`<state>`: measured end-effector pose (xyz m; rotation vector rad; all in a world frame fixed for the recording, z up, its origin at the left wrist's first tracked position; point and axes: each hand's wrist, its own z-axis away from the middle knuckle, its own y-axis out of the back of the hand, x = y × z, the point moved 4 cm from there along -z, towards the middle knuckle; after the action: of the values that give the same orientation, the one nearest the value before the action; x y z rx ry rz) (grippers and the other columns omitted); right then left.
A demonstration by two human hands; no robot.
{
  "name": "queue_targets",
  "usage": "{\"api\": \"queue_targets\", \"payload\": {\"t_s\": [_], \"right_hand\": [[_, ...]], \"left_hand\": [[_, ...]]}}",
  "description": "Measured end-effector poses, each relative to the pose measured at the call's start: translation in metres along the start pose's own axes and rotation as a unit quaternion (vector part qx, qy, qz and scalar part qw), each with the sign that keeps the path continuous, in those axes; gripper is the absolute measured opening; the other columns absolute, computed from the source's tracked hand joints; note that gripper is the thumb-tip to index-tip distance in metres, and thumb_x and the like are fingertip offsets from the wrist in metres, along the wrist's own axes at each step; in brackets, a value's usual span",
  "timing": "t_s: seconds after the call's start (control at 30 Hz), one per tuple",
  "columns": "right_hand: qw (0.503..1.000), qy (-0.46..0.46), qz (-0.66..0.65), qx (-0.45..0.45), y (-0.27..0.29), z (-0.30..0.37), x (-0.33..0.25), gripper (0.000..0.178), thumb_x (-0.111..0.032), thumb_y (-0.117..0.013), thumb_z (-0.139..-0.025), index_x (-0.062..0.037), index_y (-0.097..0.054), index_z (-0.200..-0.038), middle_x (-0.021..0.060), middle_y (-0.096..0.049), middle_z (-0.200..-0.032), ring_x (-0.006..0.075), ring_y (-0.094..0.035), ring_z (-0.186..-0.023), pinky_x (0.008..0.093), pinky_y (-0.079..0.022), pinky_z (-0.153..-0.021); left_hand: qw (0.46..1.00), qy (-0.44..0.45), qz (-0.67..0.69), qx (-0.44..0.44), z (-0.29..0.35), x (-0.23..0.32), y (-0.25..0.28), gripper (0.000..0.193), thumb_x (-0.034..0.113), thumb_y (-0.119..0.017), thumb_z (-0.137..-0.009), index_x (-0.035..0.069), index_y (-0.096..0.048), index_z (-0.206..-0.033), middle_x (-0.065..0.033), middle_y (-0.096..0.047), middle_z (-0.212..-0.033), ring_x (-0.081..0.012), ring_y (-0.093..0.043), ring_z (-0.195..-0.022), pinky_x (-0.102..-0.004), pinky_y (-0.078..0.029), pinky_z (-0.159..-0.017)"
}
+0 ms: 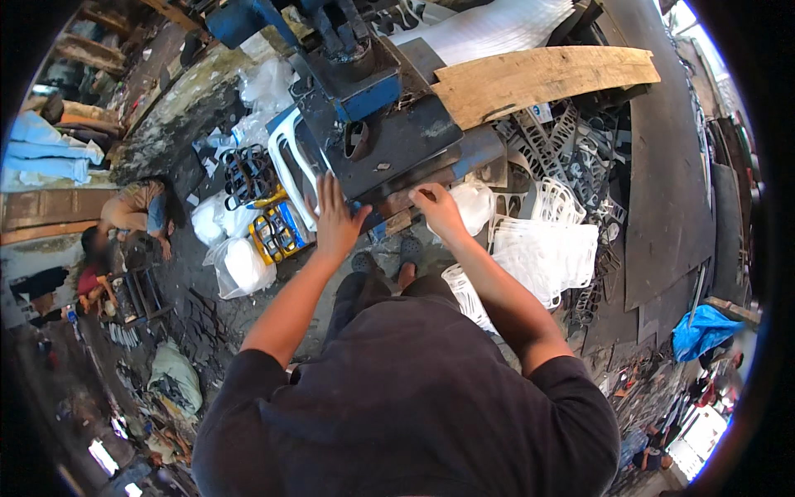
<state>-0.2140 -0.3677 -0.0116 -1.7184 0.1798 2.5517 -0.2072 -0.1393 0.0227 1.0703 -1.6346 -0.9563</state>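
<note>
My left hand [335,222] lies with its fingers stretched out at the left front corner of a dark machine table [397,153]. Right beside its fingers is a white sheet with long cut-outs [291,153], slanting along the table's left side; whether they touch I cannot tell. My right hand [439,209] is closed, thumb and fingers curled together at the table's front edge, by a worn brown bar [393,205]. Anything inside those fingers is too small to make out. A dark metal ring-shaped die [356,141] stands on the table, below the blue press head [368,91].
A curved wooden board [546,79] juts out at the right. Below it lie cut-out scraps [563,141] and stacked white sheets [542,257]. White bags [244,265] and a yellow frame [269,236] sit to the left. Another person [137,211] crouches at far left.
</note>
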Motion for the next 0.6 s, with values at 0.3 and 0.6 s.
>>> {"api": "queue_targets", "payload": {"t_s": [0.3,0.6], "right_hand": [[0.95,-0.141,-0.27,-0.071,-0.059,-0.011,0.044,0.046,-0.035,-0.076,-0.087,-0.0047,-0.056,-0.115,0.0043,-0.061,-0.106,0.0144,-0.057,-0.1,0.0317,-0.046,-0.085],[0.974,-0.038,-0.222,-0.019,-0.078,0.073,0.038,0.03,-0.021,-0.071,-0.09,-0.0028,-0.067,-0.113,0.0017,-0.071,-0.098,0.01,-0.064,-0.086,0.0246,-0.047,-0.073]], "left_hand": [[0.987,-0.08,0.012,-0.14,0.019,-0.01,-0.025,0.025,0.017,-0.061,-0.086,0.001,-0.065,-0.105,-0.0169,-0.065,-0.104,-0.0328,-0.059,-0.105,-0.0527,-0.034,-0.097],[0.843,0.27,0.436,-0.164,0.066,0.0,0.014,0.078,0.046,-0.069,-0.089,-0.004,-0.038,-0.14,-0.0202,-0.056,-0.126,-0.0276,-0.054,-0.12,-0.0392,-0.041,-0.1]]}}
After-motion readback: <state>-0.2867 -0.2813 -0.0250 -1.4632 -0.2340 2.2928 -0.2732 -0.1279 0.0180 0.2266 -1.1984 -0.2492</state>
